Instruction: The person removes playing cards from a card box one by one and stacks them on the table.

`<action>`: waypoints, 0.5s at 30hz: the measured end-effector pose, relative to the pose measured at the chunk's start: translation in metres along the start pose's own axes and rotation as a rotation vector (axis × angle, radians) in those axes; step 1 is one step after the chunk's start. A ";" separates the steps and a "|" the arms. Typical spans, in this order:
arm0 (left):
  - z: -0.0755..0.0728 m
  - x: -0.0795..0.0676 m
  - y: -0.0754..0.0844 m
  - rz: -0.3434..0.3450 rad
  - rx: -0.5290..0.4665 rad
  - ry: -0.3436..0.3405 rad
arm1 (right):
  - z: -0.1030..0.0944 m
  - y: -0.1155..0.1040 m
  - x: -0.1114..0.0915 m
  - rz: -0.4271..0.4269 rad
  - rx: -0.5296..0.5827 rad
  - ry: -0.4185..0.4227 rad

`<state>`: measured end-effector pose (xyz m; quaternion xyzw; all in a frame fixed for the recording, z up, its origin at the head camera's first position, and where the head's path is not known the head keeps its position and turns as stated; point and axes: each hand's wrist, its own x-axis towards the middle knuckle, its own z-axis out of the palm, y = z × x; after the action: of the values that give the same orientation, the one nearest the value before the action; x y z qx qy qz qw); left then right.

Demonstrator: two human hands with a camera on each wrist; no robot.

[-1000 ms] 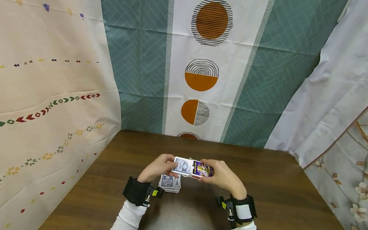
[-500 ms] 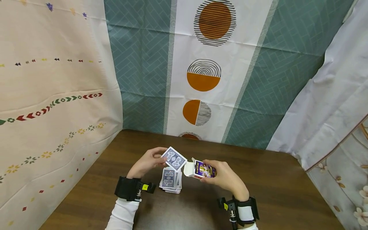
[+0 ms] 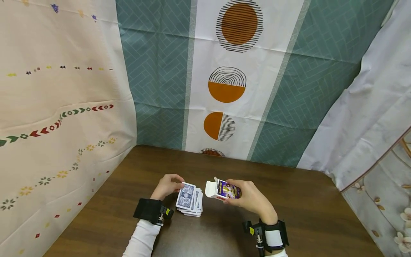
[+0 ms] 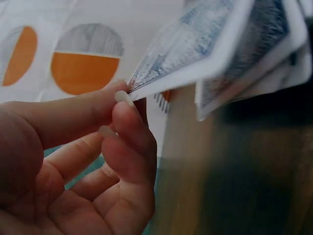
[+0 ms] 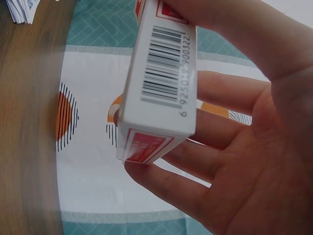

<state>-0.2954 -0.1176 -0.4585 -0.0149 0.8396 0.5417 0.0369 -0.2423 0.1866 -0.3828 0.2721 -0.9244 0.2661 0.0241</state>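
My left hand (image 3: 168,186) pinches a blue-backed playing card (image 3: 186,195) by its corner, between thumb and fingertips. That card overlaps the left side of a loose stack of playing cards (image 3: 198,207) on the table. In the left wrist view the pinched card (image 4: 190,46) tilts up over more cards (image 4: 254,58). My right hand (image 3: 252,196) grips a purple-and-white card box (image 3: 229,190) above the table, its flap (image 3: 210,189) standing open toward the stack. The right wrist view shows the box's white barcode side (image 5: 159,93), with fingers wrapped behind it.
The brown wooden table (image 3: 308,207) runs back to a green and white patterned cloth (image 3: 160,89). A cream cloth (image 3: 64,107) hangs at the left, and a white one (image 3: 363,107) at the right.
My left hand drew a card away from the box's open end, then carried it left and down onto the stack. The right hand has kept the box in nearly the same place.
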 end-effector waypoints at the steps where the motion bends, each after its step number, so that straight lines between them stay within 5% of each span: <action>1: 0.002 -0.001 0.000 0.002 0.035 0.007 | 0.000 0.000 0.000 0.004 0.001 -0.001; 6: 0.010 -0.001 -0.003 0.024 0.162 0.057 | 0.000 0.000 0.000 0.015 0.010 -0.006; 13: 0.018 -0.001 -0.014 0.146 0.263 0.103 | 0.002 0.001 0.000 0.002 0.020 -0.014; 15: 0.020 0.000 -0.014 0.125 0.268 0.105 | 0.002 0.000 0.000 0.004 0.019 -0.013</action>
<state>-0.2939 -0.1051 -0.4797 0.0140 0.9045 0.4244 -0.0391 -0.2425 0.1855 -0.3848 0.2724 -0.9225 0.2730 0.0150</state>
